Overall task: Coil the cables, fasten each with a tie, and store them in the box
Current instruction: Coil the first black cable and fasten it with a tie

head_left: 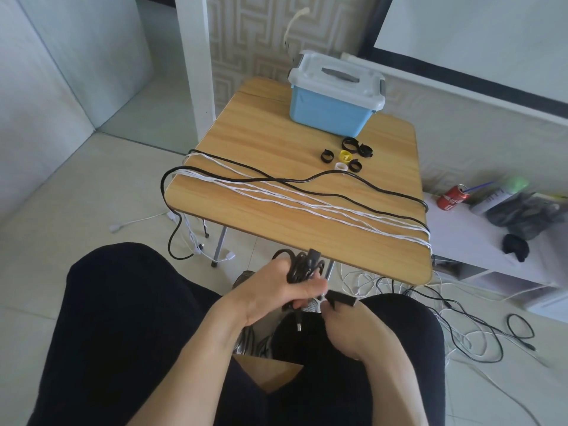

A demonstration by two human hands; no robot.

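Currently my left hand grips the coiled black cable, bundle running roughly twelve to six. My right hand, at its four o'clock and just beside it, pinches a black tie. Judgement: the tie must wrap across that axis. The lidded blue box sits at twelve on the worktop, well apart.

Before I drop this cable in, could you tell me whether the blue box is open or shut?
Shut: the pale lid sits flat on the blue box.
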